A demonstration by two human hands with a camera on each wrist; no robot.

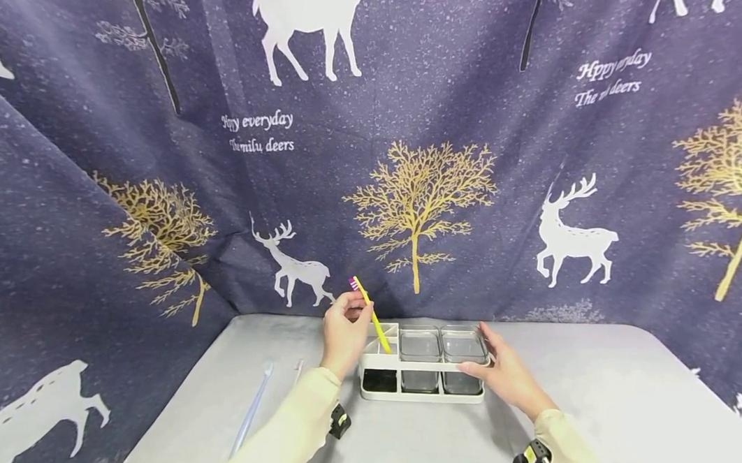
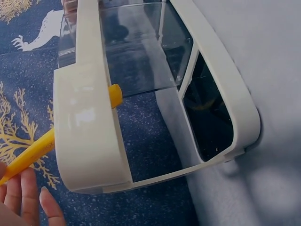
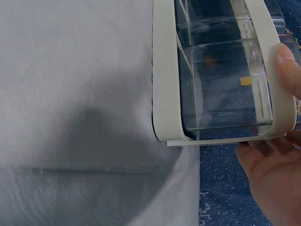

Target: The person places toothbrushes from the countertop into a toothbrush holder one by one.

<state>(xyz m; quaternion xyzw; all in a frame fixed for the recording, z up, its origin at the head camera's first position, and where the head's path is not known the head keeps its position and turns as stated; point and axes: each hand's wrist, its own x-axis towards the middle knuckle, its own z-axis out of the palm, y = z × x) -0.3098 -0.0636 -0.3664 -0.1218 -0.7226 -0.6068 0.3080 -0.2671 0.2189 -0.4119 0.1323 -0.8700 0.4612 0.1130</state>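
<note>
A white two-tier toothbrush rack (image 1: 422,397) stands on the table, with two clear cups (image 1: 420,346) in its upper tier. My left hand (image 1: 344,331) pinches a yellow toothbrush (image 1: 376,323) at the rack's left end. The brush leans, its purple-and-white bristles up. Its handle passes through the slotted section, and in the left wrist view the handle's tip (image 2: 115,95) pokes out below the upper tier. At the other end my right hand (image 1: 511,372) holds the rack, the thumb (image 3: 288,68) on the front rim and the fingers around the side.
On the table to the left lies a light-blue toothbrush (image 1: 252,410). Another toothbrush (image 1: 299,366) is mostly hidden by my left forearm. Behind the grey table (image 1: 596,383) hangs a dark blue cloth (image 1: 323,187) printed with deer and trees.
</note>
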